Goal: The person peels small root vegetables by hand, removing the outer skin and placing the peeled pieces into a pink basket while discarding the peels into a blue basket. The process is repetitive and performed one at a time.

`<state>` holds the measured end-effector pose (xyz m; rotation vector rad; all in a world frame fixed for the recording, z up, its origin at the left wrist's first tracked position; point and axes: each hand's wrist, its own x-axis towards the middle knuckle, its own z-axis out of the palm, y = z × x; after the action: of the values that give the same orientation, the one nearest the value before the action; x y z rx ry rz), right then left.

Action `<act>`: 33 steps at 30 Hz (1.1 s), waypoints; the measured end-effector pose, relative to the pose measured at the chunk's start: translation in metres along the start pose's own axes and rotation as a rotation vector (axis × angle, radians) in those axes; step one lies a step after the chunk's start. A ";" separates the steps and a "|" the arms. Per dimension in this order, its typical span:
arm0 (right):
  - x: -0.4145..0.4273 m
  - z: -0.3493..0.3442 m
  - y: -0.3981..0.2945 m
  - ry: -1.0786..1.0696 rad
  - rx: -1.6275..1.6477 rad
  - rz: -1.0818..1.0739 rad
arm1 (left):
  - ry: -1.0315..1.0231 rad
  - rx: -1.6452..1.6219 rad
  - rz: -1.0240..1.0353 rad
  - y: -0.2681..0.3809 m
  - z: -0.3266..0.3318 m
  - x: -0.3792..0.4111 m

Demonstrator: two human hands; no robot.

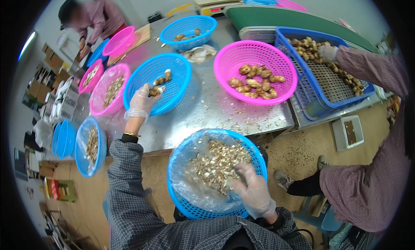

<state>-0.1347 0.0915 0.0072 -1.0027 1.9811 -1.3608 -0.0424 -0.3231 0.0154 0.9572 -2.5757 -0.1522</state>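
My left hand [141, 100], in a clear plastic glove, holds a brown and white knobbly piece of produce [155, 91], perhaps a mushroom, over a blue basket [181, 94]. Two similar pieces [161, 79] lie inside that basket. Low in front of me is a blue basket lined with clear plastic [186, 196], heaped with brown and white scraps [220, 164]. Over the right side of those scraps is my gloved right hand [256, 191], thumb and fingers curved. Something dark shows between them, but whether it is held is unclear.
A pink basket of produce [223, 92] stands on the metal table [207, 120]. To the right, a co-worker's gloved hand [328, 53] reaches into a blue crate [324, 99]. Behind is a green conveyor belt [275, 18]. Another person [97, 18] bends over at far left.
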 end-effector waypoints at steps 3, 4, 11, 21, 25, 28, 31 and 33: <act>0.002 -0.003 0.015 -0.028 -0.230 -0.411 | 0.241 0.120 0.399 0.017 0.004 0.022; 0.003 -0.007 0.018 -0.058 -0.351 -0.402 | 0.179 -0.006 0.430 0.047 0.003 0.034; 0.009 0.003 0.017 -0.089 -0.252 -0.299 | -0.120 -0.223 0.827 0.184 0.062 0.079; 0.010 0.005 0.030 -0.051 -0.034 -0.067 | -0.429 0.172 0.790 0.283 0.176 0.131; 0.011 0.002 0.029 0.043 -0.032 -0.196 | -0.473 -0.100 0.557 0.279 0.150 0.132; 0.007 -0.008 0.018 -0.007 -0.009 -0.093 | -0.544 -0.561 0.327 0.269 0.097 0.113; 0.002 -0.005 0.019 -0.022 0.036 -0.018 | -0.767 -1.338 0.268 0.252 0.068 0.076; 0.001 -0.002 0.017 0.052 0.097 -0.016 | -0.782 -1.598 0.262 0.249 0.046 0.048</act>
<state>-0.1411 0.0955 -0.0083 -0.9500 1.9287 -1.4910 -0.2448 -0.1665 0.0463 -0.1385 -1.9427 -2.3330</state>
